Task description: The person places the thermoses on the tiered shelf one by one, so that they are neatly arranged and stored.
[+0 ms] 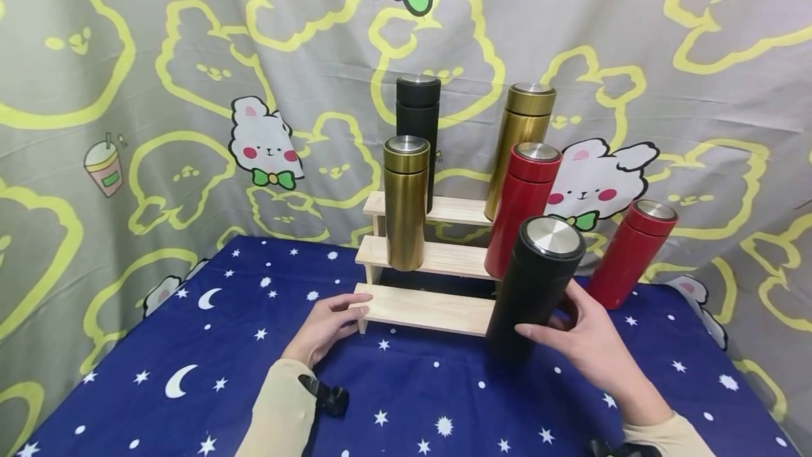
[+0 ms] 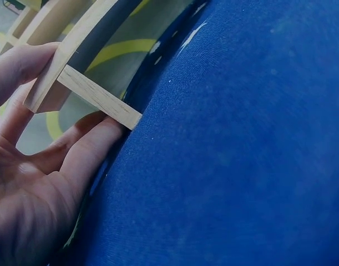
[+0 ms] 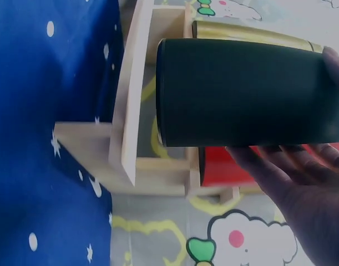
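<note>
My right hand (image 1: 593, 340) grips a black thermos flask (image 1: 529, 295) with a silver lid top, thumb on the near side. In the right wrist view the flask (image 3: 247, 94) is raised off the cloth, its base by the lowest board. The three-tier wooden stand (image 1: 431, 309) has its left end held by my left hand (image 1: 326, 330). In the left wrist view, fingers (image 2: 97, 144) lie against the stand's leg (image 2: 100, 97). A gold flask (image 1: 406, 210) and a red flask (image 1: 523, 210) stand on the middle tier, with a black flask (image 1: 419, 108) and another gold flask (image 1: 520, 136) on top.
Another red flask (image 1: 634, 252) stands on the cloth right of the stand. A dark blue cloth (image 1: 222, 344) with white stars and moons covers the table. Behind hangs a grey curtain (image 1: 190, 97) with cartoon rabbits and yellow outlines.
</note>
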{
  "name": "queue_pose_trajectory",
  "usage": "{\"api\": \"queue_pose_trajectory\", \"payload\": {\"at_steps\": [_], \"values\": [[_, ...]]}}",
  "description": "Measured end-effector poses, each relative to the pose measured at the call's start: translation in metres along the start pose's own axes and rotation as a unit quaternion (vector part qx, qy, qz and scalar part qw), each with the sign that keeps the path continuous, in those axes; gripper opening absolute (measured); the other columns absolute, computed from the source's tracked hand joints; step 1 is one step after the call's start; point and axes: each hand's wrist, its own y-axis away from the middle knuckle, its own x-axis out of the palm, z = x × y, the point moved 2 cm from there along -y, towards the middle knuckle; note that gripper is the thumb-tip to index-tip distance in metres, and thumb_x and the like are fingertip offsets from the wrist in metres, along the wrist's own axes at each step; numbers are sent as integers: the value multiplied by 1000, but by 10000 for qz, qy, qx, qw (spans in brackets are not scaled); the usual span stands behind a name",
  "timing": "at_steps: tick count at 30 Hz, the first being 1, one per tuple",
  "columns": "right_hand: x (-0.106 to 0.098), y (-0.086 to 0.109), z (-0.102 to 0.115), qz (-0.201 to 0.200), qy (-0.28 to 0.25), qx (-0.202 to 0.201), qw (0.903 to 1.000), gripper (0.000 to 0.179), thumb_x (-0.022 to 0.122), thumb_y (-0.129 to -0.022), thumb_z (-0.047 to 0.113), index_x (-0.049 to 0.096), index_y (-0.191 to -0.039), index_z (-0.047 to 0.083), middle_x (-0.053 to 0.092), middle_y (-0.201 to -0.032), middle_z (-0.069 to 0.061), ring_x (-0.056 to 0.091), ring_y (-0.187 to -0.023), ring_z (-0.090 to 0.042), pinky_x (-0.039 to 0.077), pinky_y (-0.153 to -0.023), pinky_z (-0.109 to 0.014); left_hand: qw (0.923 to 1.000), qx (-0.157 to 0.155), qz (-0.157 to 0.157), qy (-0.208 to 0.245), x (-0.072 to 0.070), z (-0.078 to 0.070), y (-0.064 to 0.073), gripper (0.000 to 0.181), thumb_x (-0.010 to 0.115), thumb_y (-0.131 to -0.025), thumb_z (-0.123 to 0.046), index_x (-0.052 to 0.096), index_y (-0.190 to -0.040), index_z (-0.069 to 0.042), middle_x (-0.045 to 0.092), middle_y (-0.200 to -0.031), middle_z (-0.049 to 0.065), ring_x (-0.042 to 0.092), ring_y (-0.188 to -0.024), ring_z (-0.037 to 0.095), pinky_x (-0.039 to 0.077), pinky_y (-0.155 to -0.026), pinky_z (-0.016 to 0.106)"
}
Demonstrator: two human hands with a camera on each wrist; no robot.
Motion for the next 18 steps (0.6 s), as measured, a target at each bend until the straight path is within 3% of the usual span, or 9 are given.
{"api": "queue_pose_trajectory", "payload": {"at_steps": [7, 14, 18], "values": [[17, -9, 2, 130, -288, -128, 9994, 70, 84, -80, 18, 48, -139, 15, 58, -127, -8, 58, -113, -27, 52, -91, -35, 10000, 10, -3, 50, 0, -1, 0, 32, 77, -86, -13, 73, -116, -6, 51, -139, 15, 58, -114, 29, 50, -93, 45], [32, -16, 11, 188, -762, -350, 9963, 66, 84, -78, 11, 51, -136, 13, 61, -123, -10, 61, -107, -24, 53, -87, -29, 10000, 14, 14, 74, 0, 0, -1, 31, 77, -86, -13, 73, -116, -6, 51, -139, 16, 59, -112, 28, 51, -92, 44], [42, -20, 15, 263, -1116, -415, 9925, 65, 84, -77, 7, 52, -134, 10, 61, -121, -14, 61, -106, -28, 55, -85, -32, 10000, -4, 4, 71, 0, 0, -1, 29, 76, -87, -12, 73, -116, -6, 50, -139, 15, 59, -112, 28, 51, -92, 44]]}}
